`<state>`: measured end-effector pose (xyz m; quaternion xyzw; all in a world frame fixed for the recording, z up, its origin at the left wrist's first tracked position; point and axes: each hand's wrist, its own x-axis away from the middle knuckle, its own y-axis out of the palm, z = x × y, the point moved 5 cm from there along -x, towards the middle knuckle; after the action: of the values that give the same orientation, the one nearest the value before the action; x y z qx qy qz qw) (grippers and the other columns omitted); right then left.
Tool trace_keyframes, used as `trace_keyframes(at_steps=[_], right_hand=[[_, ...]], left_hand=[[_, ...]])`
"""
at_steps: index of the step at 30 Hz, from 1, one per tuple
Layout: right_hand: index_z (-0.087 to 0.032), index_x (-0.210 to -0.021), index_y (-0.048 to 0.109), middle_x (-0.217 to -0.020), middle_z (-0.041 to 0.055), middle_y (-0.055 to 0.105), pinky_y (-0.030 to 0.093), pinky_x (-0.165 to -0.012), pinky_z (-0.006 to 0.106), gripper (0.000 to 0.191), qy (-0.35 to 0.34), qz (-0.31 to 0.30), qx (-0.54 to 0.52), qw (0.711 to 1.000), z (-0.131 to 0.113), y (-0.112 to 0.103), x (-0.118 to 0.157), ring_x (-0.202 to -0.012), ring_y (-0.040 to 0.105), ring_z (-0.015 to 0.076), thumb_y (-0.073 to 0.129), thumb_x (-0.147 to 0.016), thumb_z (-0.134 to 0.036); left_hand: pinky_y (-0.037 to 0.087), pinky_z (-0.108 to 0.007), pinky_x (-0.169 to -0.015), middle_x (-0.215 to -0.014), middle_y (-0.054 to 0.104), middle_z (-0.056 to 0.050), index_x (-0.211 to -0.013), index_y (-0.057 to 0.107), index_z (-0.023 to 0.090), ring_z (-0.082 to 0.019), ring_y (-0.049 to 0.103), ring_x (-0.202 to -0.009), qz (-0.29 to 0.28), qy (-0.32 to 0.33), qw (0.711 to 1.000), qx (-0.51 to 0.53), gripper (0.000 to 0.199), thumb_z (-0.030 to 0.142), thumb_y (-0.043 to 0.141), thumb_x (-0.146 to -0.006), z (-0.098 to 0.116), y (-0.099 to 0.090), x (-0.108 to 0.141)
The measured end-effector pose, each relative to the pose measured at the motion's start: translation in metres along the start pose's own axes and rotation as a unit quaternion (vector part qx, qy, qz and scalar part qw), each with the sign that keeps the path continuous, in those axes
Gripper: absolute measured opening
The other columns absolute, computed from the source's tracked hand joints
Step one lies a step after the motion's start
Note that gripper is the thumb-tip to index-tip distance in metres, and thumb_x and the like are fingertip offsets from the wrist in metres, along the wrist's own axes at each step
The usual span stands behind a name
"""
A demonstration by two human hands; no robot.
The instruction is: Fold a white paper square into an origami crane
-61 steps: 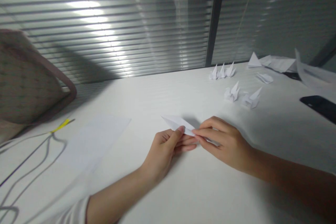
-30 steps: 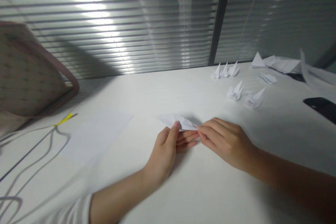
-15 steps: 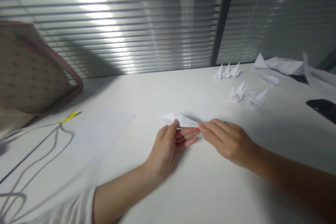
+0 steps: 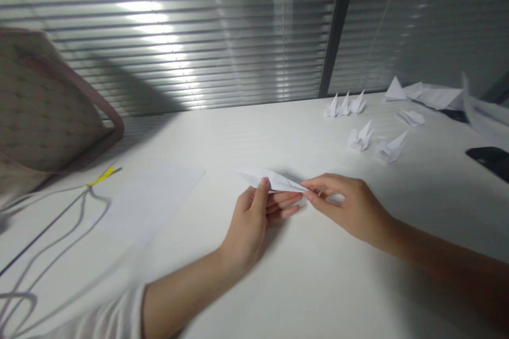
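A long, narrow folded piece of white paper lies almost level just above the white table, its point aiming left. My left hand grips it near the middle, with the thumb on top and the fingers beneath. My right hand pinches its right tip between thumb and fingertips. A flat white paper sheet lies to the left of my left hand, apart from it.
Several small origami paper birds stand at the back right, among loose paper scraps. A black phone lies at the right edge. A patterned cushion sits at the left, near a dark cable. Slatted blinds fill the back.
My right hand has moved slightly right and its fingers have spread a little, leaving more of the folded paper showing. My left hand still grips the paper.
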<state>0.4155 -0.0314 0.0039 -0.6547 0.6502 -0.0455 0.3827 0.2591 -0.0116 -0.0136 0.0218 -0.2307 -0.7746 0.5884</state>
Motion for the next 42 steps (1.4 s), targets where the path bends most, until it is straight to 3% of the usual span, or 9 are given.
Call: trace_keyframes(at_steps=[3,5,9,19,25,29,33,37,42], right_hand=[[-0.014,-0.081,0.064,-0.068,0.0029,0.067,0.05,-0.047,0.022,0.032,0.155,-0.1,-0.151,0.971,0.016,0.009,0.0,-0.049,0.059,0.0096,0.047,-0.092,-0.039],[-0.014,-0.075,0.062,-0.064,0.0014,0.064,0.046,-0.042,0.02,0.036,0.201,-0.146,-0.218,0.944,0.019,0.014,0.002,-0.044,0.053,0.0073,0.049,-0.091,-0.043],[-0.014,-0.075,0.061,-0.061,0.0001,0.061,0.045,-0.041,0.018,0.029,0.217,-0.172,-0.281,0.919,0.017,0.017,0.005,-0.048,0.054,0.0076,0.06,-0.085,-0.041],[-0.014,-0.069,0.061,-0.058,-0.001,0.06,0.045,-0.04,0.017,0.029,0.229,-0.183,-0.292,0.911,0.013,0.019,0.008,-0.043,0.052,0.0059,0.06,-0.085,-0.038],[-0.014,-0.067,0.058,-0.056,-0.003,0.057,0.043,-0.037,0.016,0.031,0.241,-0.201,-0.321,0.894,0.013,0.023,0.009,-0.039,0.05,0.0046,0.058,-0.086,-0.039],[-0.014,-0.072,0.06,-0.057,-0.0018,0.058,0.041,-0.035,0.016,0.032,0.213,-0.203,-0.264,0.919,0.011,0.021,0.007,-0.038,0.05,0.0052,0.05,-0.091,-0.038],[-0.017,-0.085,0.065,-0.075,0.0025,0.064,0.047,-0.043,0.02,0.013,0.061,-0.049,-0.075,0.994,0.004,0.001,0.002,-0.049,0.056,0.0085,0.056,-0.088,-0.025],[-0.019,-0.085,0.066,-0.08,0.0035,0.065,0.049,-0.054,0.023,0.008,-0.1,0.015,0.05,0.994,-0.009,-0.004,0.005,-0.06,0.059,0.0112,0.058,-0.085,-0.016],[-0.018,-0.083,0.065,-0.073,0.0009,0.061,0.045,-0.053,0.023,0.008,-0.1,0.02,0.069,0.992,-0.012,0.001,0.006,-0.056,0.054,0.0097,0.061,-0.082,-0.011]], left_hand=[[0.057,-0.032,-0.078,-0.086,0.075,-0.016,-0.085,0.069,0.008,-0.024,0.072,-0.083,-0.042,0.015,0.998,-0.049,0.04,0.042,0.049,-0.093,0.003,0.003,0.001],[0.057,-0.031,-0.075,-0.084,0.075,-0.015,-0.084,0.071,0.008,-0.024,0.072,-0.081,-0.057,0.032,0.994,-0.088,0.043,0.045,0.05,-0.091,0.005,0.003,0.002],[0.057,-0.028,-0.066,-0.076,0.075,-0.013,-0.079,0.073,0.008,-0.022,0.071,-0.07,-0.042,0.055,0.989,-0.134,0.047,0.047,0.048,-0.092,0.009,0.001,0.002],[0.055,-0.026,-0.065,-0.072,0.075,-0.012,-0.067,0.072,0.011,-0.019,0.07,-0.065,-0.057,0.046,0.989,-0.131,0.05,0.044,0.046,-0.093,0.007,0.002,-0.001],[0.056,-0.028,-0.069,-0.075,0.075,-0.012,-0.07,0.072,0.012,-0.022,0.071,-0.071,-0.068,0.014,0.991,-0.113,0.028,0.038,0.068,-0.08,0.008,0.003,0.002],[0.054,-0.025,-0.07,-0.074,0.075,-0.014,-0.068,0.074,0.009,-0.02,0.071,-0.072,-0.049,-0.018,0.989,-0.139,0.026,0.032,0.068,-0.08,0.006,0.003,0.002],[0.055,-0.026,-0.071,-0.082,0.075,-0.015,-0.073,0.074,0.008,-0.019,0.071,-0.073,0.011,-0.035,0.995,-0.098,0.024,0.031,0.072,-0.076,0.004,-0.002,-0.001],[0.055,-0.026,-0.073,-0.082,0.075,-0.014,-0.071,0.073,0.008,-0.017,0.07,-0.07,0.01,-0.044,0.994,-0.096,0.025,0.032,0.072,-0.076,0.002,-0.001,-0.001],[0.053,-0.026,-0.073,-0.072,0.074,-0.008,-0.066,0.068,0.012,-0.017,0.069,-0.073,0.006,-0.023,0.995,-0.1,0.022,0.031,0.075,-0.073,0.002,0.001,0.0]])
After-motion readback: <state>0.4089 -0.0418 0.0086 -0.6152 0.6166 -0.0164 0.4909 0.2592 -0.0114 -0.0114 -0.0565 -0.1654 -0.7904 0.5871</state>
